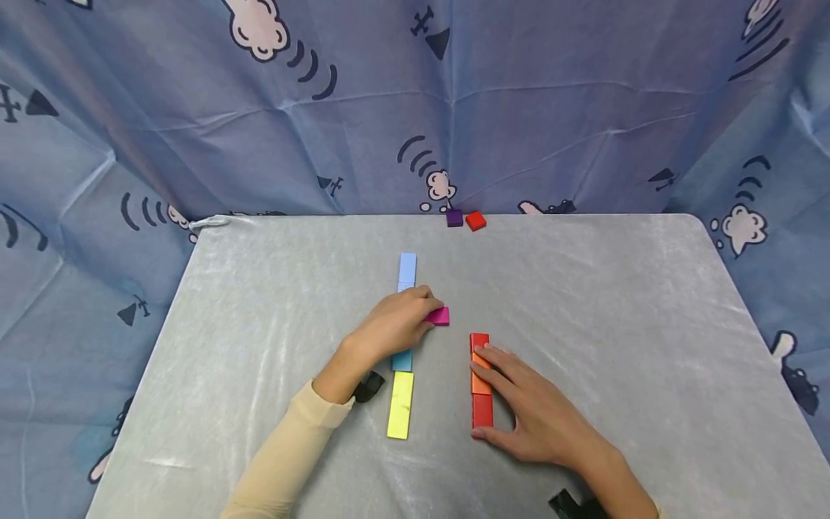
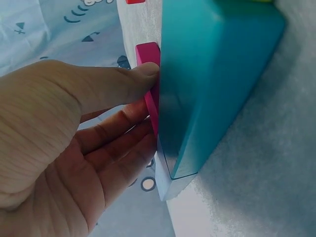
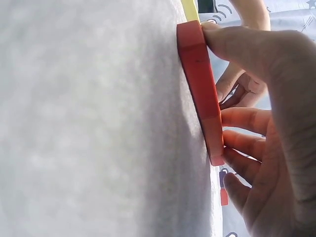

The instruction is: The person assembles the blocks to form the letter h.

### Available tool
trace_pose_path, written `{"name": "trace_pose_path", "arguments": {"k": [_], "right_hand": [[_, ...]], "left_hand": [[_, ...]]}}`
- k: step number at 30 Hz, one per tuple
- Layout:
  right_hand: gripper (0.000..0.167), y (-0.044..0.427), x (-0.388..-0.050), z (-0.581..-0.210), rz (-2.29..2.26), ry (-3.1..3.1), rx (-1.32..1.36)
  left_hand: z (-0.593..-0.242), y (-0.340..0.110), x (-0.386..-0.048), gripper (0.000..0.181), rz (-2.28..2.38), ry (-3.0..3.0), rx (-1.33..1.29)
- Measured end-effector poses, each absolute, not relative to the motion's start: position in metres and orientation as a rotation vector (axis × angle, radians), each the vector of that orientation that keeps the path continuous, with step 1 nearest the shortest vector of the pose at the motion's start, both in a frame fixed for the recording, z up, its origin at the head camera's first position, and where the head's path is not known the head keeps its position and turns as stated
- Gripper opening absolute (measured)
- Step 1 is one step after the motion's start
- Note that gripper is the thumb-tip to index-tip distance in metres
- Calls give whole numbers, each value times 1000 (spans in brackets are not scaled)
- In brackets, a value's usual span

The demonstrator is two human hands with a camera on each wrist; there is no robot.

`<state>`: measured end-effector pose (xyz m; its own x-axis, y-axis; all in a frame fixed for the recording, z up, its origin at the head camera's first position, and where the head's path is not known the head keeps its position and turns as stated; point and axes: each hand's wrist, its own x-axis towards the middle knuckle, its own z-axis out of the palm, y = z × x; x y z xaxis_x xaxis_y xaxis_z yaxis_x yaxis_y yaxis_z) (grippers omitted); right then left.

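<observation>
My left hand (image 1: 398, 317) pinches a magenta block (image 1: 441, 316) between thumb and fingers, over a column of blocks. That column has light blue (image 1: 407, 268) at its far end, a teal block (image 1: 402, 360) nearer me and a long yellow block (image 1: 400, 405) at the near end; the hand hides its middle. To the right, my right hand (image 1: 541, 407) touches a second row made of a red block (image 1: 483, 411), an orange block (image 1: 480, 382) and another red block (image 1: 479, 340). Its thumb is at the near end, and its spread fingertips rest on the orange part.
A purple block (image 1: 454, 218) and a red block (image 1: 476, 220) lie side by side at the table's far edge. Grey cloth covers the table (image 1: 616, 303). A blue patterned curtain (image 1: 551, 130) hangs behind it.
</observation>
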<state>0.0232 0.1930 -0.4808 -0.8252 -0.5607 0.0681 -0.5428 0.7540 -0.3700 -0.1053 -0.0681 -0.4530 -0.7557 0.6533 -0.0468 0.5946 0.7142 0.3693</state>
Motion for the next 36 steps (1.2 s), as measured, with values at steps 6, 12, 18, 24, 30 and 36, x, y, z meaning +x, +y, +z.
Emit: {"name": "trace_pose_path", "arguments": {"k": [6, 12, 18, 24, 30, 36], "right_hand": [[99, 193, 23, -481, -598, 2886, -912], [98, 193, 22, -481, -623, 2887, -946], [97, 192, 21, -481, -628, 2885, -955], [96, 194, 22, -482, -645, 2899, -980], [96, 196, 21, -481, -633, 2893, -971], [96, 194, 21, -481, -634, 2877, -958]], "left_hand": [[-453, -68, -104, 25, 520, 2738, 1006], [-453, -66, -102, 24, 516, 2759, 1013], [-448, -58, -99, 26, 500, 2778, 1015], [-444, -44, -97, 27, 457, 2792, 1043], [-442, -26, -96, 27, 388, 2807, 1091], [-443, -15, -103, 38, 373, 2837, 1090]]}}
